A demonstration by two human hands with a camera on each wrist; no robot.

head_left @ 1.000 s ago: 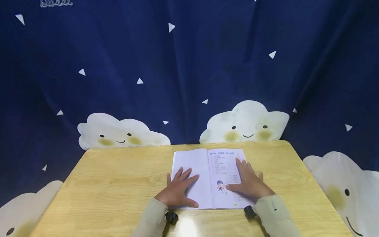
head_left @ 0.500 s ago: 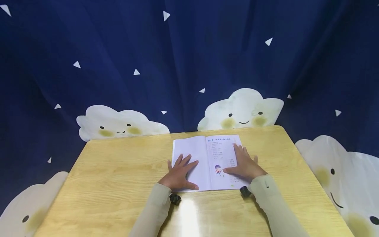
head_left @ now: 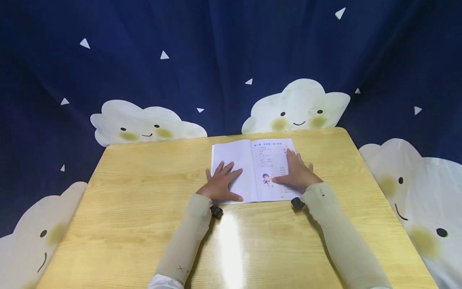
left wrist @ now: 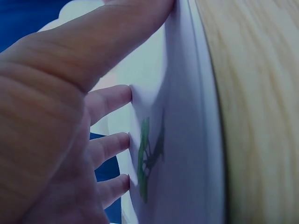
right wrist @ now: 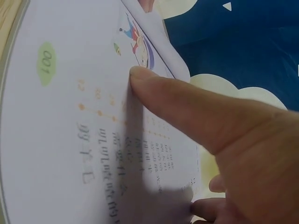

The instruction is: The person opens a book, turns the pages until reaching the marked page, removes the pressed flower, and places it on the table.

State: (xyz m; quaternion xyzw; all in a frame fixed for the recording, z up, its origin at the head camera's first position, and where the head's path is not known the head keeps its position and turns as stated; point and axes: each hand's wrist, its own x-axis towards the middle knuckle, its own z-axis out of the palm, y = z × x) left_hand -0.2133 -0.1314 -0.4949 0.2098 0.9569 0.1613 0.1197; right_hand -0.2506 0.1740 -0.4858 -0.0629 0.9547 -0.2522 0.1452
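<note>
An open book [head_left: 245, 160] lies flat on the wooden table in the head view. Its left page is mostly blank; the right page carries a blue heading, lines of text and a small cartoon figure [head_left: 266, 180]. My left hand [head_left: 220, 185] rests on the left page with fingers spread. The left wrist view shows its thumb and fingertips touching the paper beside a small green print [left wrist: 144, 161]. On the right page lies my right hand [head_left: 297, 171], fingers extended, thumb beside the cartoon. In the right wrist view a green-marked page number [right wrist: 46, 64] shows near the page edge.
The wooden table [head_left: 144, 216] extends around the book on all sides. Behind it hangs a dark blue curtain [head_left: 202, 44] with white clouds and triangles. A black wrist device [head_left: 216, 212] sits under the left wrist, and another black device [head_left: 297, 204] under the right.
The head view has tilted downward, so table, book and hands appear higher and more of both forearms shows. The hands keep their places on the pages.
</note>
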